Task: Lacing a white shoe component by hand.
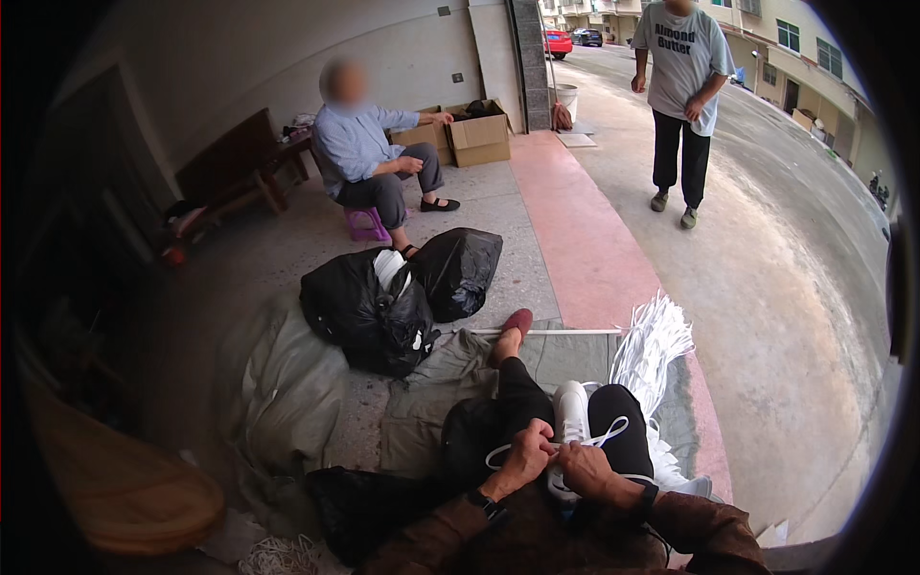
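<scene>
A white lace-up shoe (572, 410) rests between my legs, its toe pointing away from me. Over its upper part both hands meet, and a white shoelace (610, 433) loops out to either side of them. My left hand (523, 460) has its fingers pinched on the lace at the shoe's left side. Just beside it, my right hand (586, 468) is closed on the lace too, its knuckles covering part of the shoe. The crossing of the lace between the fingers is mostly hidden.
A bundle of white laces (652, 350) lies to the right of my leg. Black plastic bags (369, 311) stand ahead on the left, near a seated person (359, 144) and cardboard boxes (479, 139). Another person (680, 86) stands at the far right. Grey cloth (292, 374) covers the floor.
</scene>
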`<act>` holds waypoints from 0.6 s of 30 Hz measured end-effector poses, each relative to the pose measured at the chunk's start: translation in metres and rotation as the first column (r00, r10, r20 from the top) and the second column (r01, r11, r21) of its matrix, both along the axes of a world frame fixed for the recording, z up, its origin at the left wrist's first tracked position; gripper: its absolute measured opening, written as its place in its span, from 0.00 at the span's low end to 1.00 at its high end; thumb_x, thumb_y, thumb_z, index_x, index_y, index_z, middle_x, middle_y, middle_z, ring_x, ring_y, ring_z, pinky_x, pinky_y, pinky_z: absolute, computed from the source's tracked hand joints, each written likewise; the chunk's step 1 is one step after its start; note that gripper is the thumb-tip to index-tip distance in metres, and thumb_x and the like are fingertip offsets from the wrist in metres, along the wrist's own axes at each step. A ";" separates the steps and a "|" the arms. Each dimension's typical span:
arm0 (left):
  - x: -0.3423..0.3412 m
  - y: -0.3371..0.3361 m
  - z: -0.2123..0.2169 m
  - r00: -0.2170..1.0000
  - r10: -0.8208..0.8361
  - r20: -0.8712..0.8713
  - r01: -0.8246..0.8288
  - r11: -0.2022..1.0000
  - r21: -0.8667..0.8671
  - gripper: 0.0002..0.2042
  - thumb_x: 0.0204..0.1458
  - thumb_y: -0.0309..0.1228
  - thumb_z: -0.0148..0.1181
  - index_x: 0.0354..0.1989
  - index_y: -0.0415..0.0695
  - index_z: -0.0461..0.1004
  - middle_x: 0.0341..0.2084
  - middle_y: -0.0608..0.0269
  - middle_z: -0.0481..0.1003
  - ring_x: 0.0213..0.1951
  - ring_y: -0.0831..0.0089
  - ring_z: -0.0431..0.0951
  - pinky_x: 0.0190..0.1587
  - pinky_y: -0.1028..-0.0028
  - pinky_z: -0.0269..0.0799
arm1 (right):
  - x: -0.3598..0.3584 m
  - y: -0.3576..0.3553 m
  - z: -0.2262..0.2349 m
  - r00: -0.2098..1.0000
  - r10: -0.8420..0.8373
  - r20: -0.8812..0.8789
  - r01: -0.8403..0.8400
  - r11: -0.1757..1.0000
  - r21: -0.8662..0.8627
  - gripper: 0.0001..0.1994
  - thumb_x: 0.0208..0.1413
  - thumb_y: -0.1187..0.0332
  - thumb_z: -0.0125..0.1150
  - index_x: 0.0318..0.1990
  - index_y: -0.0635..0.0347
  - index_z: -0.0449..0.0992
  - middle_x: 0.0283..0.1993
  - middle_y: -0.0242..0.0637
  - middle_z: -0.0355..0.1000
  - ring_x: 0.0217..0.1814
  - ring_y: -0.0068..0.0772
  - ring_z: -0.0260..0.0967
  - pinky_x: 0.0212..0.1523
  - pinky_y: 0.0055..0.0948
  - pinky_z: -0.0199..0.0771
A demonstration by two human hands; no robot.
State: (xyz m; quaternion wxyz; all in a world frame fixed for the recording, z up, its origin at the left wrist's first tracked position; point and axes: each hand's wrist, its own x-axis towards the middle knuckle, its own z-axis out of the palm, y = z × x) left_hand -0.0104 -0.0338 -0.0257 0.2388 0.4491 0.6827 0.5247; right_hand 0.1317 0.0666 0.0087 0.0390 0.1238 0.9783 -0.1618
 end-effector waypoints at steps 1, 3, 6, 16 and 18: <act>0.003 -0.002 -0.001 1.000 -0.001 -0.001 0.001 1.000 0.003 0.21 0.41 0.22 0.73 0.39 0.39 0.65 0.21 0.57 0.78 0.25 0.70 0.80 0.29 0.72 0.74 | 0.000 -0.004 0.000 1.000 -0.001 -0.001 0.001 1.000 0.003 0.15 0.51 0.66 0.61 0.42 0.67 0.71 0.36 0.50 0.74 0.35 0.50 0.77 0.33 0.44 0.78; 0.010 -0.011 0.017 0.998 0.056 0.038 -0.053 0.994 -0.093 0.18 0.43 0.24 0.72 0.36 0.38 0.66 0.26 0.54 0.79 0.30 0.67 0.82 0.33 0.71 0.75 | -0.004 -0.008 -0.003 0.998 -0.059 0.021 0.058 0.998 0.010 0.14 0.50 0.65 0.63 0.38 0.66 0.73 0.36 0.50 0.76 0.36 0.49 0.78 0.33 0.43 0.78; 0.035 -0.031 0.027 0.853 0.047 -0.519 0.011 0.994 0.108 0.13 0.46 0.24 0.67 0.35 0.38 0.67 0.25 0.53 0.76 0.29 0.56 0.80 0.32 0.66 0.74 | 0.010 0.018 0.013 0.994 -0.087 0.066 0.106 0.908 -0.406 0.10 0.50 0.66 0.63 0.35 0.65 0.76 0.33 0.44 0.77 0.34 0.39 0.78 0.33 0.40 0.76; 0.040 -0.031 0.084 0.851 -0.390 0.351 0.493 0.823 -0.282 0.19 0.68 0.39 0.47 0.29 0.38 0.74 0.18 0.67 0.71 0.22 0.81 0.71 0.27 0.78 0.68 | 0.046 0.028 0.128 0.847 -0.481 -0.228 -0.193 0.122 -0.974 0.06 0.67 0.70 0.51 0.38 0.61 0.66 0.40 0.37 0.74 0.44 0.36 0.74 0.53 0.40 0.72; 0.036 -0.036 0.066 0.861 -0.384 0.332 0.481 0.827 -0.292 0.24 0.66 0.45 0.48 0.23 0.38 0.72 0.14 0.67 0.69 0.19 0.79 0.69 0.24 0.74 0.66 | 0.081 0.095 0.103 0.468 -0.862 -0.195 -0.174 0.127 -0.977 0.07 0.68 0.71 0.46 0.35 0.57 0.64 0.26 0.27 0.61 0.27 0.23 0.59 0.41 0.31 0.70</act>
